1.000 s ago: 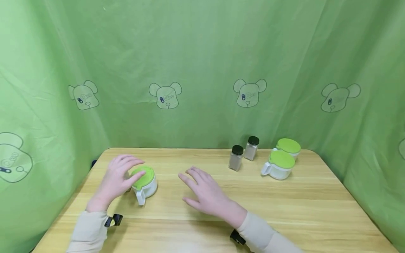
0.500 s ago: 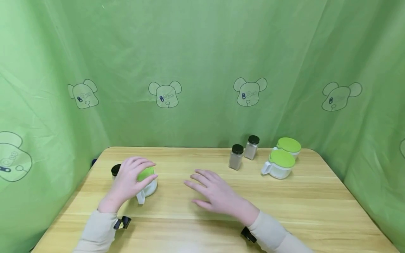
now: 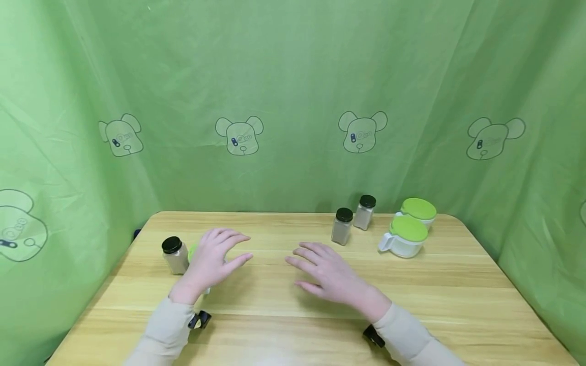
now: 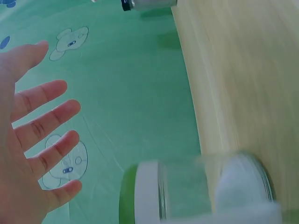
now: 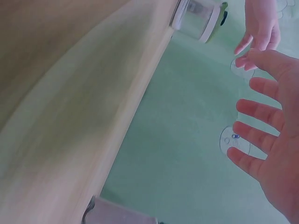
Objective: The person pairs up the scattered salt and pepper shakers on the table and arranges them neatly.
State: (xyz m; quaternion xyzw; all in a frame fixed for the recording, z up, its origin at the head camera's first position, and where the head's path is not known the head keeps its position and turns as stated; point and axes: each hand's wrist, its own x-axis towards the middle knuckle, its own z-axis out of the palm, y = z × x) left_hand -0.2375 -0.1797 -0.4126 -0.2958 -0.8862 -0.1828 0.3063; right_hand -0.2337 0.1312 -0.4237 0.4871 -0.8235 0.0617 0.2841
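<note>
My left hand (image 3: pixel 211 259) hovers over the left part of the table with fingers spread and nothing in them. In the head view it mostly hides a seasoning jar with a green lid (image 3: pixel 192 251); the left wrist view shows that jar's clear body (image 4: pixel 184 191) beside the hand. A spice bottle with a black cap (image 3: pixel 175 255) stands just left of the jar. My right hand (image 3: pixel 330 272), also empty with fingers spread, hovers near the middle of the table. Closest to it is another black-capped spice bottle (image 3: pixel 341 227).
Behind that bottle stands a further black-capped bottle (image 3: pixel 364 212). Two green-lidded seasoning jars sit at the back right, the front one (image 3: pixel 405 238) overlapping the rear one (image 3: pixel 417 209). A green curtain (image 3: pixel 293 101) surrounds the wooden table (image 3: pixel 293 325).
Both hands have moved to the right, apart from one another. The left hand has passed across the green-lidded jar, covering it and uncovering the black-capped bottle on its left.
</note>
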